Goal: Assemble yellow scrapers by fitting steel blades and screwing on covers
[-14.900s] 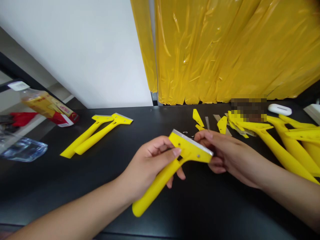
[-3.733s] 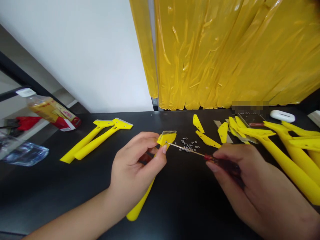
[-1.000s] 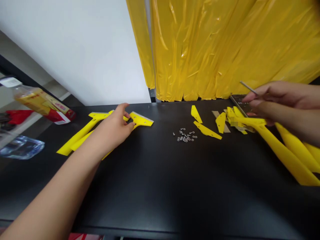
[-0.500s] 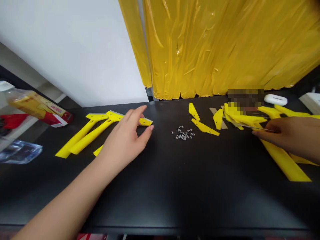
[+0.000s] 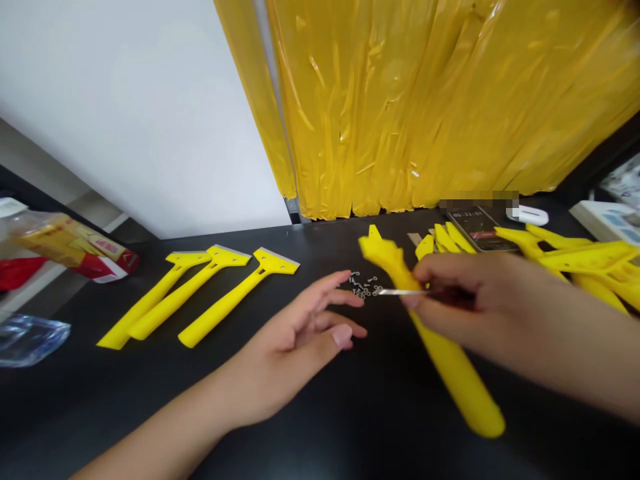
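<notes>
My right hand (image 5: 470, 300) is closed around a yellow plastic scraper handle (image 5: 450, 367), which is tilted with its head toward the back. A thin shiny metal tool (image 5: 400, 292) also pokes out from its fingers across the handle; its exact kind is unclear. My left hand (image 5: 305, 333) is empty, fingers apart and slightly bent, to the left of the handle. Just beyond its fingertips lies a small pile of screws and nuts (image 5: 361, 288). Three yellow scrapers with metal blades (image 5: 220, 293) rest side by side on the left.
More yellow handles (image 5: 590, 257) are heaped at the right, beside small yellow plates (image 5: 450, 239) and a phone (image 5: 475, 227). A white case (image 5: 527, 215) stands behind. On the left are a drink bottle (image 5: 75, 243) and a clear plastic package (image 5: 33, 340). Yellow sheeting (image 5: 400, 107) hangs behind the black table (image 5: 150, 387).
My right hand has come left from the heap, now holding a yellow handle along with the metal tool. My left hand has left the scrapers and moved right toward it.
</notes>
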Demonstrator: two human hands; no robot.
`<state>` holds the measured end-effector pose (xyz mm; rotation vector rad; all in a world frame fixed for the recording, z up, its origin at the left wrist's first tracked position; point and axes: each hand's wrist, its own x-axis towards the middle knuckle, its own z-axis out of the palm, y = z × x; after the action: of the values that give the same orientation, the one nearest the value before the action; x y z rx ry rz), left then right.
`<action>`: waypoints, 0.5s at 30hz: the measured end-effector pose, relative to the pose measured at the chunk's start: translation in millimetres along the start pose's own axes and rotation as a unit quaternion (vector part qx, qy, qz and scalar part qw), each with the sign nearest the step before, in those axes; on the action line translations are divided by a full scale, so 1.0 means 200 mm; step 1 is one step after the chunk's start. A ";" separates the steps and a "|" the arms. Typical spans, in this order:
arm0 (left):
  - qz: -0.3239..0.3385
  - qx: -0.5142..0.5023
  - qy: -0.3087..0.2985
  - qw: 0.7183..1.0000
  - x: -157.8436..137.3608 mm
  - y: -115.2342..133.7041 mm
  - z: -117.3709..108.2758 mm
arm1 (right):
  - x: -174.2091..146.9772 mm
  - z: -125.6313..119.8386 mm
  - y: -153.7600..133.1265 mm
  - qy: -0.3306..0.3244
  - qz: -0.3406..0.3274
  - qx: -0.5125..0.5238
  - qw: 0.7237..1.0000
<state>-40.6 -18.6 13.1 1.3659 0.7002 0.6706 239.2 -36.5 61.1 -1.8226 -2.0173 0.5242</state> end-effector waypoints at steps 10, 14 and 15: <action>-0.133 -0.210 0.040 0.968 0.08 -0.05 0.01 | 0.12 0.16 -0.04 -0.088 -0.115 0.046 0.988; -0.162 -0.200 0.037 0.966 0.09 -0.04 0.00 | 0.36 -0.09 0.28 -0.008 -0.013 -0.092 0.996; -0.163 -0.195 0.028 0.967 0.09 -0.04 0.00 | 0.43 -0.16 0.37 0.012 0.012 -0.110 0.994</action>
<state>-29.9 -5.8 3.4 0.8478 0.7704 0.5483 310.9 56.7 53.4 -1.9714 -2.1110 0.2941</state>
